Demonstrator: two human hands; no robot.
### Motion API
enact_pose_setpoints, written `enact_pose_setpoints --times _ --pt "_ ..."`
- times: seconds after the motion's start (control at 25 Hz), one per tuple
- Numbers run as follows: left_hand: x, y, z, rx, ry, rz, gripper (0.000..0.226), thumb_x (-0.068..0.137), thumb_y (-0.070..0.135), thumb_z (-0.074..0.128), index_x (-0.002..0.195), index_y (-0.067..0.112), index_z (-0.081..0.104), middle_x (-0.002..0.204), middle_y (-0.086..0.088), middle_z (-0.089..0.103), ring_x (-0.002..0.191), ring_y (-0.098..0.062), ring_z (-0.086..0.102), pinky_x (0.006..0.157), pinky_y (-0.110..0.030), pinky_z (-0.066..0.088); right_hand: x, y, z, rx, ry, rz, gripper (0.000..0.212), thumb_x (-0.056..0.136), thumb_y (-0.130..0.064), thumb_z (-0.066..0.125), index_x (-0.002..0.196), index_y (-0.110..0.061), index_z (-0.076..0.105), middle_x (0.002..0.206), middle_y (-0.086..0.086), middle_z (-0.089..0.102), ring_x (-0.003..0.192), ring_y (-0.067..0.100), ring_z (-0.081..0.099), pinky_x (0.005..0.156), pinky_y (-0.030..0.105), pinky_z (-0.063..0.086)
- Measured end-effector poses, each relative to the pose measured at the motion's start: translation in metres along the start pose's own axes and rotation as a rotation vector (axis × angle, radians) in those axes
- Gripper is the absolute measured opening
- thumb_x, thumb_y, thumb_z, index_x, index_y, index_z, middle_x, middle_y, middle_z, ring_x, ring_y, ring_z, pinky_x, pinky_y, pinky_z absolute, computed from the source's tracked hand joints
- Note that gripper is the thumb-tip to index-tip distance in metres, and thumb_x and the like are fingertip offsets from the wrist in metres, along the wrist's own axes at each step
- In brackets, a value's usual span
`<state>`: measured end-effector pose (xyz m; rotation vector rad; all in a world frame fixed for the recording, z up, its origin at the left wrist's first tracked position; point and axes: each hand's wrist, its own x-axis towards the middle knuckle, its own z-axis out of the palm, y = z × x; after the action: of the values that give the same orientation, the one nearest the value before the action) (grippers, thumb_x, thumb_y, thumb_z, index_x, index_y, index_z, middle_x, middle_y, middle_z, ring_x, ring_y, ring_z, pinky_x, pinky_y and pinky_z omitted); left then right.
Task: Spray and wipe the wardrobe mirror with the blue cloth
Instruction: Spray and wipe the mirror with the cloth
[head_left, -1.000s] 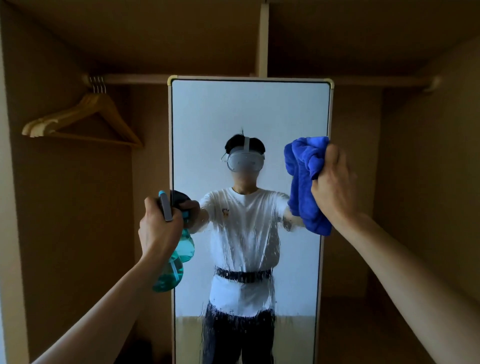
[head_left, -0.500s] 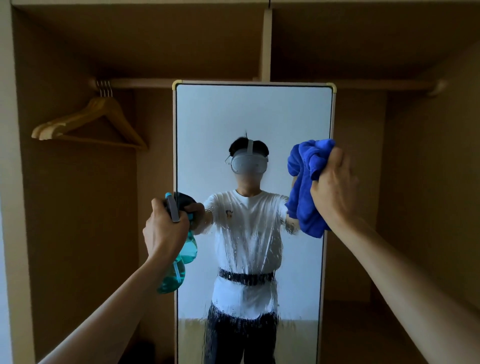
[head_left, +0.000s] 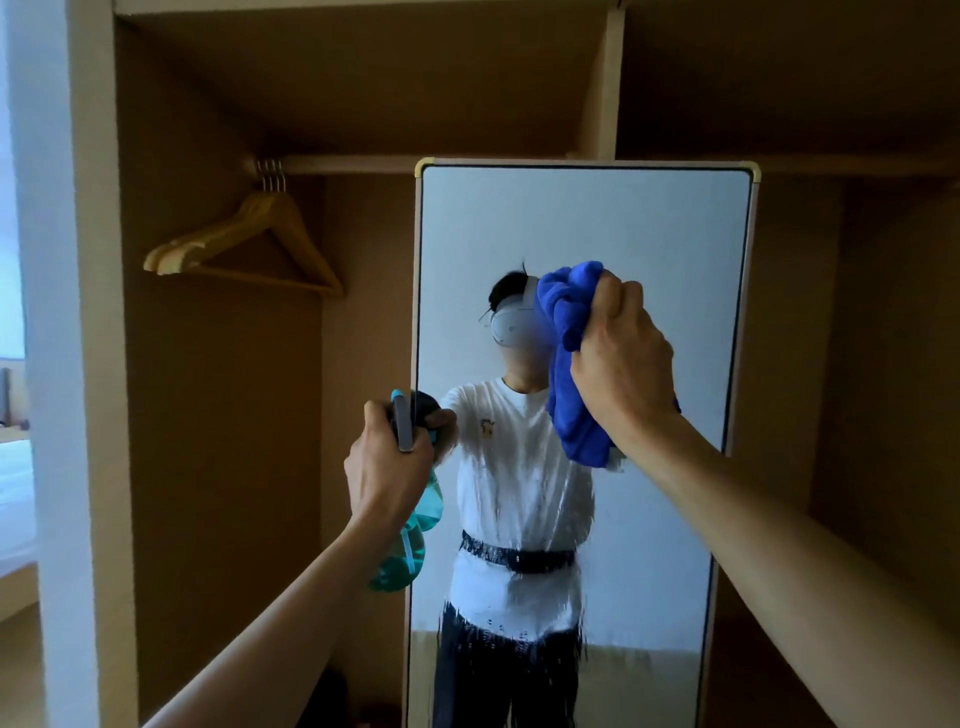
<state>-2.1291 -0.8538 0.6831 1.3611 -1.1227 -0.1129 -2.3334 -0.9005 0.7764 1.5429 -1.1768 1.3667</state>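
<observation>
A tall wardrobe mirror (head_left: 649, 234) with a thin pale frame stands upright in the middle of the wardrobe. Wet streaks run down its lower half. My right hand (head_left: 623, 369) is shut on a bunched blue cloth (head_left: 569, 364), held against the glass near the mirror's middle. My left hand (head_left: 387, 467) grips a teal spray bottle (head_left: 410, 545) by its neck, just left of the mirror's left edge, nozzle toward the glass. The mirror reflects a person in a white shirt and dark trousers.
Wooden hangers (head_left: 244, 244) hang from the rail (head_left: 337, 165) at upper left. Brown wardrobe walls enclose both sides, and a vertical divider (head_left: 602, 78) rises above the mirror. A pale wardrobe side panel (head_left: 67, 364) stands at far left.
My right hand has carried the blue cloth leftward from the mirror's right edge toward its middle. The view has shifted left and up. The left hand still holds the bottle.
</observation>
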Motion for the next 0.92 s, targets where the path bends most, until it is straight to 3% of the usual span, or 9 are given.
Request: enact_pose_setpoints --times 0.16,0.44,0.6,0.76,0.92 --pt "-0.001 -0.010 0.000 0.008 0.003 0.001 0.016 0.094 0.017 0.059 0.104 0.016 0.046 0.083 -0.002 0.061 0.072 -0.027 0.062 0.068 -0.044 0.055 -0.001 -0.033 0.012 0.009 -0.012 -0.037 0.039 0.080 0.000 0.067 0.117 0.001 0.054 0.096 0.017 0.057 0.067 0.030 0.061 0.049 0.026 0.029" --pt "-0.003 -0.022 -0.007 -0.017 -0.072 0.011 0.013 0.094 0.019 0.058 0.098 0.018 0.045 0.077 -0.002 0.060 0.072 -0.034 0.063 0.069 -0.048 0.055 -0.011 -0.076 0.014 0.020 -0.071 -0.332 0.043 0.067 0.003 0.075 0.105 -0.004 0.057 0.089 0.012 0.061 0.066 0.029 0.062 0.049 0.025 0.025" --pt "-0.005 -0.027 -0.012 -0.079 -0.126 -0.003 0.024 0.089 0.041 0.056 0.100 0.021 0.047 0.082 -0.004 0.064 0.073 -0.036 0.066 0.071 -0.058 0.058 -0.015 -0.081 0.012 0.064 -0.144 -0.447 0.040 0.066 0.006 0.068 0.102 -0.007 0.057 0.088 0.007 0.060 0.072 0.030 0.060 0.051 0.021 0.008" --pt "-0.004 -0.031 -0.016 -0.101 -0.169 -0.018 0.031 0.077 0.041 0.048 0.101 0.022 0.047 0.084 -0.005 0.066 0.077 -0.037 0.068 0.071 -0.060 0.058 -0.031 -0.091 0.014 0.063 -0.210 -0.479 0.042 0.069 0.003 0.069 0.107 -0.009 0.059 0.094 0.007 0.063 0.079 0.030 0.062 0.058 0.030 0.023" --pt "0.000 -0.039 -0.018 -0.122 -0.212 -0.013 0.015 0.087 0.023 0.054 0.101 0.021 0.048 0.086 -0.006 0.064 0.077 -0.041 0.067 0.067 -0.061 0.057 -0.020 -0.091 0.004 0.072 -0.327 -0.542 0.038 0.076 -0.003 0.067 0.110 -0.017 0.057 0.102 0.000 0.063 0.090 0.029 0.060 0.058 0.033 0.031"
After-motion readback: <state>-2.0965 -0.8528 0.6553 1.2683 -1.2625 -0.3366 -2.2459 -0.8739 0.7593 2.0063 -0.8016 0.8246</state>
